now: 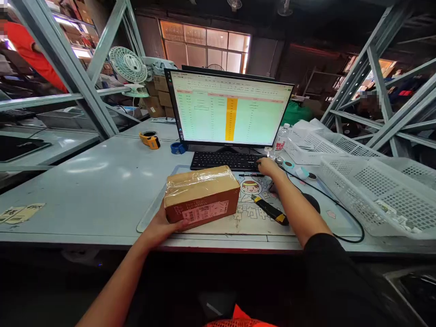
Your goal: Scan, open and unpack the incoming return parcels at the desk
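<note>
A taped cardboard box (200,195) with a printed label on its near side rests on the desk mat (250,225). My left hand (162,228) grips its lower left end, thumb along the labelled side and the other fingers hidden behind it. At the right end of the black keyboard (225,161), my right hand (268,166) has its fingers over the keys and holds nothing visible. A black and yellow utility knife (270,210) lies below that hand, near a black pen (251,175). The monitor (200,116) shows a spreadsheet with an orange column.
White plastic baskets (371,195) line the right side, with a black cable (344,209) before them. A yellow tape dispenser (150,141) and a blue tape roll (178,148) sit left of the monitor. A bottle (281,138) stands right. Metal posts (68,68) frame the desk.
</note>
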Available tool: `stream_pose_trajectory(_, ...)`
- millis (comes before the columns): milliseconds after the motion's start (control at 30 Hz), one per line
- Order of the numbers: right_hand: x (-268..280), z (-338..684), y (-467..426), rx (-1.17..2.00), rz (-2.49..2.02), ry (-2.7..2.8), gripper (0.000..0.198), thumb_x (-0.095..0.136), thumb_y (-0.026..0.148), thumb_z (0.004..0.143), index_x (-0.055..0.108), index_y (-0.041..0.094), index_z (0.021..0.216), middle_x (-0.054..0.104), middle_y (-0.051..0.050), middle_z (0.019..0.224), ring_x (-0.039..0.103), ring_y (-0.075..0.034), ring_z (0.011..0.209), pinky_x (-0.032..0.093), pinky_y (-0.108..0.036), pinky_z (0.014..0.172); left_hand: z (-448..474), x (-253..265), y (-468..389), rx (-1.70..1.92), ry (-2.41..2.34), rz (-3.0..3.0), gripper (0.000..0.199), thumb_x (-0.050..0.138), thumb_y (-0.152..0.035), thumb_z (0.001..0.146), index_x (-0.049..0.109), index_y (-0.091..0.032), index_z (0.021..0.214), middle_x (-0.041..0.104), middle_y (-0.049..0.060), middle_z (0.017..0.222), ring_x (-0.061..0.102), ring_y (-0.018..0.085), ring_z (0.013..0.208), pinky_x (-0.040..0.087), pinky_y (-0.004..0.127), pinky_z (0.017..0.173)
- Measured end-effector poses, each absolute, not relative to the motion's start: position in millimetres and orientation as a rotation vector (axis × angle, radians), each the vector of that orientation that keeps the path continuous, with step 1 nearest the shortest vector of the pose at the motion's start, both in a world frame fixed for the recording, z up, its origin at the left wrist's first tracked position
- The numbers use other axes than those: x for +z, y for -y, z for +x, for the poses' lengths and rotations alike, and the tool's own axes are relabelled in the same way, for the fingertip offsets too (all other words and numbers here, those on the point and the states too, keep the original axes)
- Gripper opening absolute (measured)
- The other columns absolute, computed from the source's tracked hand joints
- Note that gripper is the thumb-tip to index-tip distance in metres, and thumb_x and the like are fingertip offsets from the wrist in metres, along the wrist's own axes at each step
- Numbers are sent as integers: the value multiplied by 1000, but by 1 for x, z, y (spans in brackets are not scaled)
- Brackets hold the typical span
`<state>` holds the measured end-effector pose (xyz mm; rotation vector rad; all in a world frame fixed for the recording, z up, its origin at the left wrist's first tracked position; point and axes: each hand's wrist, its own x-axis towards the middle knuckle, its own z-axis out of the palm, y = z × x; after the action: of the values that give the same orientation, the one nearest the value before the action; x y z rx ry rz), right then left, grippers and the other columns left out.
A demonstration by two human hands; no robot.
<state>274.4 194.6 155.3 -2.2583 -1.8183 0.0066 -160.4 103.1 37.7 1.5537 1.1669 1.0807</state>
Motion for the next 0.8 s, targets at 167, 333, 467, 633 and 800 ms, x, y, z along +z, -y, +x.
stream_pose_trajectory(167, 145, 264, -219, 65, -2303, 1871, 42, 72, 40, 104, 66, 13, 135, 66, -14, 136, 68, -26, 118, 59, -46, 102, -166, 25, -111, 1091, -1129, 1610, 98, 96, -65, 66, 55, -19, 143, 62, 19, 151, 55, 43, 146, 38, 62, 129)
stream_pose_trajectory(333, 140, 259, -238, 102, -2391, 1932, 47, 75, 42, 101, 67, 10, 134, 66, -17, 135, 68, -28, 119, 60, -46, 102, -167, 17, -114, 1131, -1047, 1617, 102, 95, -58, 71, 47, -20, 153, 54, 19, 159, 50, 40, 151, 35, 60, 131)
stream_pose_trajectory(467, 140, 255, -251, 147, -2457, 1985, 42, 70, 41, 105, 67, 14, 136, 67, -14, 136, 69, -27, 120, 59, -49, 104, -169, 14, -115, 1134, -1026, 1654, 105, 93, -55, 76, 41, -22, 160, 54, 18, 159, 48, 38, 152, 31, 61, 133)
stream_pose_trajectory(633, 151, 238, -240, 142, -2450, 2075, 41, 61, 27, 106, 66, 8, 143, 68, -23, 141, 68, -31, 128, 56, -44, 107, -170, 13, -115, 1154, -992, 1652, 108, 94, -54, 76, 38, -22, 163, 54, 17, 158, 49, 37, 152, 34, 58, 132)
stream_pose_trajectory(800, 138, 232, -143, 92, -2304, 2264, 47, 55, 39, 106, 65, 15, 145, 71, -20, 137, 67, -37, 129, 54, -46, 103, -165, 15, -112, 1127, -968, 1605, 106, 95, -56, 74, 44, -21, 160, 56, 18, 158, 51, 38, 150, 36, 59, 131)
